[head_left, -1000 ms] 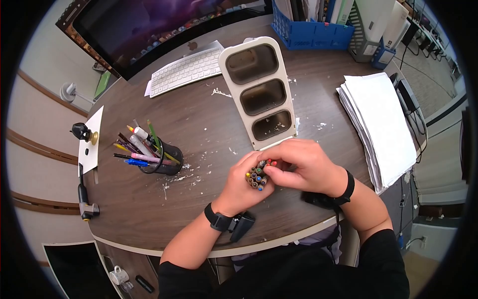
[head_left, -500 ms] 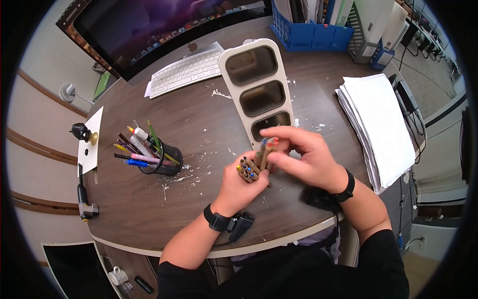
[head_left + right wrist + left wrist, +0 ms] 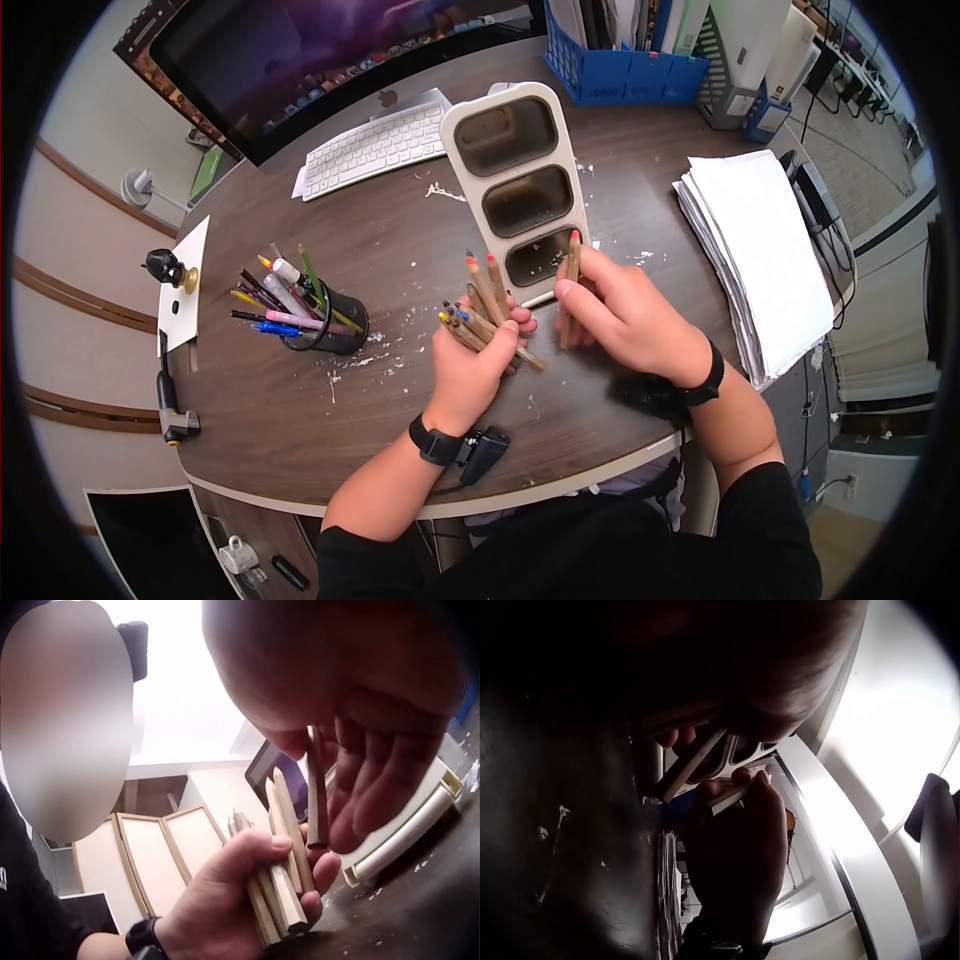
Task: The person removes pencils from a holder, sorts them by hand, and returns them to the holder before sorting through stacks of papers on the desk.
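My left hand (image 3: 462, 368) grips a bundle of wooden colored pencils (image 3: 279, 881) with yellow, blue and dark tips. Two red-tipped ones lean apart from the others and stick up higher. Just to the right, my right hand (image 3: 645, 330) pinches a single red-tipped colored pencil (image 3: 572, 268) between thumb and fingers, its tip pointing up. Behind both hands stands a beige tray (image 3: 520, 173) with three dark compartments; the single pencil overlaps the nearest one in the head view. White flecks lie inside that compartment.
To the left is a black mesh pen cup (image 3: 345, 325) full of pens. A white keyboard (image 3: 375, 150) and a monitor (image 3: 330, 70) are at the back. A paper stack (image 3: 755, 240) sits on the right, and a blue file basket (image 3: 635, 75) behind. White scraps (image 3: 375, 355) litter the desk.
My right hand has drawn one red-tipped pencil out of the bundle and moved it rightward. In my left hand the bundle has tilted and fanned out, with two red tips now standing higher.
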A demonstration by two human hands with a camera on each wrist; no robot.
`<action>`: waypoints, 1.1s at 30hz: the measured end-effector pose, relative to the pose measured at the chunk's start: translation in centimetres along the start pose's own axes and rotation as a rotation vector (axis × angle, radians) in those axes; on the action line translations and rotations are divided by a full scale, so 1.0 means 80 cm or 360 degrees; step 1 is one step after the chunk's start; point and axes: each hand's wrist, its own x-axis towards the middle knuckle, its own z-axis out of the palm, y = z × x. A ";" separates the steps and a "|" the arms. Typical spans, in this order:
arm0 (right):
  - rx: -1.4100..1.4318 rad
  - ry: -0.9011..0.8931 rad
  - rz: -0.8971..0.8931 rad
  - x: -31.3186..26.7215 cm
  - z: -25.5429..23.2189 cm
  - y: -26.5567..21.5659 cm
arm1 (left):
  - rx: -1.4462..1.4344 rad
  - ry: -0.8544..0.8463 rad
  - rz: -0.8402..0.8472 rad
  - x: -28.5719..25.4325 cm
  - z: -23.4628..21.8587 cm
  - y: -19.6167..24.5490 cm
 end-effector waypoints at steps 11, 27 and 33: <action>0.0561 0.0019 0.0461 0.006 0.006 0.009 | 0.0062 -0.0071 0.0052 -0.001 0.001 0.005; -0.0358 0.0166 -0.0375 0.008 0.020 0.034 | -0.0001 -0.0153 0.0057 0.001 -0.001 0.000; -0.0276 0.0199 -0.0324 0.012 0.024 0.045 | -0.0043 -0.0147 0.0071 0.001 -0.001 0.000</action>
